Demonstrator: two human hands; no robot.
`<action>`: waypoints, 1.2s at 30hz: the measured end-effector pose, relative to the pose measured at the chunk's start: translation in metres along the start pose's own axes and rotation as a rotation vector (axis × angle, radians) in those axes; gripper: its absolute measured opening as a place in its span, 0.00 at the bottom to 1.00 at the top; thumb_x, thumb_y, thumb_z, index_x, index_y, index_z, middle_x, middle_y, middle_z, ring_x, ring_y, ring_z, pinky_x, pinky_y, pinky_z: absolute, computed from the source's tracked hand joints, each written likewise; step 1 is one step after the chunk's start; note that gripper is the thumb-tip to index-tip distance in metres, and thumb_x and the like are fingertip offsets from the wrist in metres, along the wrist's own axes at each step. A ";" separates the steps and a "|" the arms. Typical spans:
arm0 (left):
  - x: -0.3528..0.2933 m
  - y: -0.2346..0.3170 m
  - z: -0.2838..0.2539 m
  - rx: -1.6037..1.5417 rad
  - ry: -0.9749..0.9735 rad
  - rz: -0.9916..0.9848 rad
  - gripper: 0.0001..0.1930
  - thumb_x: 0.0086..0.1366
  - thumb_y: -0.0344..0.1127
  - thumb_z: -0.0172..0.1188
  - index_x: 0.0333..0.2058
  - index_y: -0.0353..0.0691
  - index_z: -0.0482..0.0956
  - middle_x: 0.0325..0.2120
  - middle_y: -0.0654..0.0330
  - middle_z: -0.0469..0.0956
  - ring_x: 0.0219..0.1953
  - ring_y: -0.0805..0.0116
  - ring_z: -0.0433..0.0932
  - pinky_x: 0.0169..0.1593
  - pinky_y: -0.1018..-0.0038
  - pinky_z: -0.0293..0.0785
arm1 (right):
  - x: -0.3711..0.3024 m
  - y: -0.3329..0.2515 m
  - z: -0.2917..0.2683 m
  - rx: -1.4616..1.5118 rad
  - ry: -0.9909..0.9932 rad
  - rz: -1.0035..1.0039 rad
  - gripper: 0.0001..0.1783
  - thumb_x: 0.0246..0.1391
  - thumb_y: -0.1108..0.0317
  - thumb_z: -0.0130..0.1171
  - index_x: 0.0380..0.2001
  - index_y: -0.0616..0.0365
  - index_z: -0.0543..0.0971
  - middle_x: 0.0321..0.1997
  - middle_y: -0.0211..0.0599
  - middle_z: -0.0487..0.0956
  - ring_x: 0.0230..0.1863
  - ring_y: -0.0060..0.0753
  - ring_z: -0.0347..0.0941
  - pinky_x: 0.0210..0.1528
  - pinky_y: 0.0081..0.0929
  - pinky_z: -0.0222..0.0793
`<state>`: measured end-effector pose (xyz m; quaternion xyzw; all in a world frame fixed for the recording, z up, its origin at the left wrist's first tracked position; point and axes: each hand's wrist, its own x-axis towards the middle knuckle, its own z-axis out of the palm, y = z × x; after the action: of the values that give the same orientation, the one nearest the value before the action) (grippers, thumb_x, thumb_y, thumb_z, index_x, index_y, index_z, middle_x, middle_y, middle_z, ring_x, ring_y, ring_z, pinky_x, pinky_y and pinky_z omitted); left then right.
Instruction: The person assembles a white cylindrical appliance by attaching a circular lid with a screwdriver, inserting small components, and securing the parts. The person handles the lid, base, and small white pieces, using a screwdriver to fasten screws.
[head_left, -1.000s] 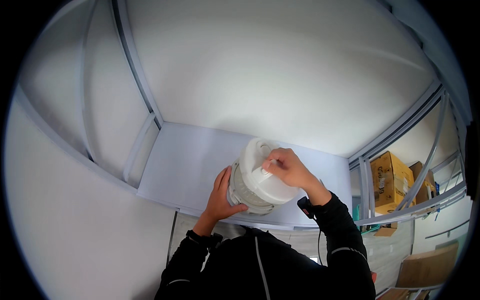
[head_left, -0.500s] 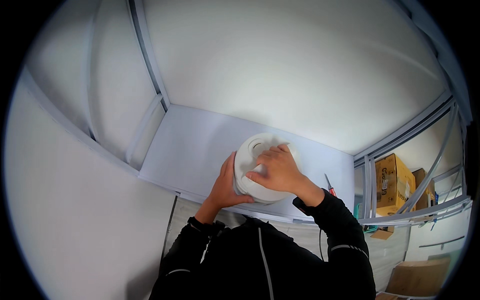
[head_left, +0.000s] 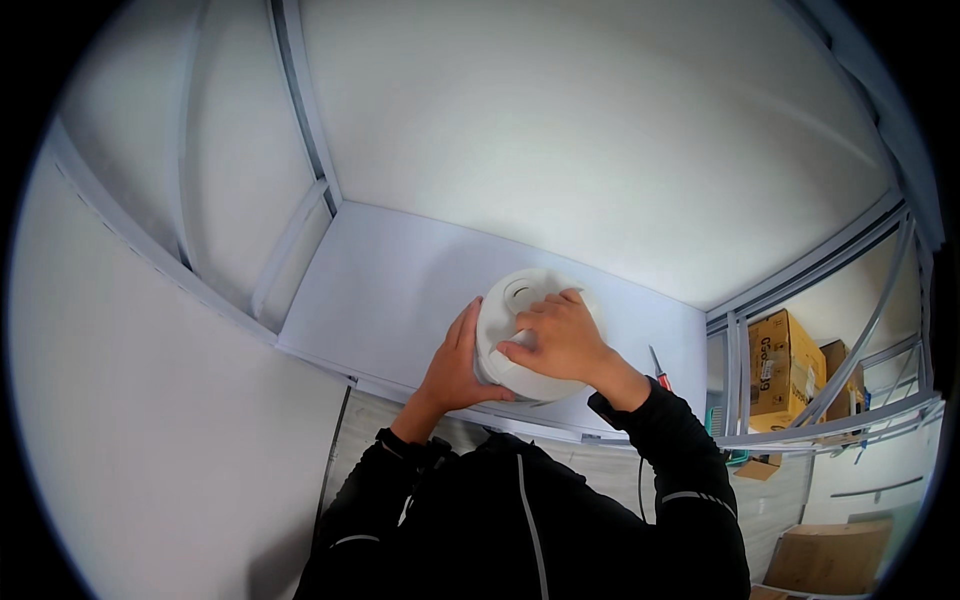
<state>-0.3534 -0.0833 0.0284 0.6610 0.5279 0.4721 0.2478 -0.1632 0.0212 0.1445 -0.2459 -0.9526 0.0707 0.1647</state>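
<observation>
Overhead, a pale grey table (head_left: 400, 290) sits in a corner between plain white walls (head_left: 600, 130), framed by grey metal rails (head_left: 300, 110). Off to the right, past more rails, cardboard boxes (head_left: 785, 365) are stacked; whether anything is in them cannot be told. A small red-handled tool (head_left: 660, 375) lies on the table's right end. Near the table's front edge stands a round white lidded tub (head_left: 525, 300). The left hand (head_left: 458, 362) is wrapped around its side, and the right hand (head_left: 555, 340) presses flat on its lid, fingers closed against it.
</observation>
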 end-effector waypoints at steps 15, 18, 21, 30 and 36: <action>0.001 -0.003 -0.002 0.069 -0.016 -0.019 0.83 0.32 0.71 0.83 0.75 0.27 0.44 0.73 0.36 0.56 0.73 0.36 0.58 0.73 0.50 0.62 | 0.002 -0.003 0.000 -0.085 -0.063 -0.058 0.22 0.54 0.43 0.67 0.25 0.51 0.87 0.30 0.36 0.82 0.34 0.45 0.77 0.43 0.44 0.64; 0.003 0.002 -0.003 0.087 -0.057 -0.026 0.83 0.33 0.70 0.84 0.75 0.26 0.42 0.73 0.35 0.55 0.74 0.36 0.56 0.74 0.49 0.61 | -0.003 0.002 0.006 -0.045 0.017 -0.097 0.22 0.55 0.43 0.65 0.26 0.52 0.87 0.29 0.36 0.82 0.34 0.46 0.77 0.42 0.44 0.65; 0.008 -0.004 0.004 0.016 -0.080 -0.016 0.83 0.35 0.69 0.84 0.76 0.27 0.39 0.73 0.34 0.51 0.75 0.36 0.53 0.75 0.48 0.58 | -0.004 0.012 0.006 -0.039 -0.034 -0.103 0.23 0.57 0.43 0.64 0.28 0.53 0.86 0.29 0.37 0.82 0.35 0.46 0.78 0.42 0.44 0.65; 0.000 -0.019 0.021 -0.130 0.031 -0.013 0.85 0.33 0.68 0.86 0.76 0.27 0.38 0.73 0.36 0.47 0.75 0.36 0.52 0.74 0.49 0.60 | 0.005 0.004 0.005 -0.034 -0.082 -0.006 0.25 0.52 0.40 0.67 0.21 0.52 0.86 0.26 0.37 0.82 0.33 0.43 0.79 0.42 0.41 0.66; -0.001 -0.017 0.017 -0.076 0.066 0.000 0.82 0.33 0.69 0.85 0.75 0.26 0.44 0.72 0.39 0.52 0.74 0.39 0.58 0.73 0.52 0.63 | 0.009 -0.001 0.003 -0.051 -0.059 0.001 0.26 0.48 0.38 0.70 0.20 0.51 0.86 0.22 0.35 0.81 0.30 0.42 0.78 0.41 0.39 0.65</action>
<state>-0.3467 -0.0755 0.0067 0.6352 0.5174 0.5135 0.2554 -0.1717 0.0249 0.1441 -0.2483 -0.9584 0.0538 0.1301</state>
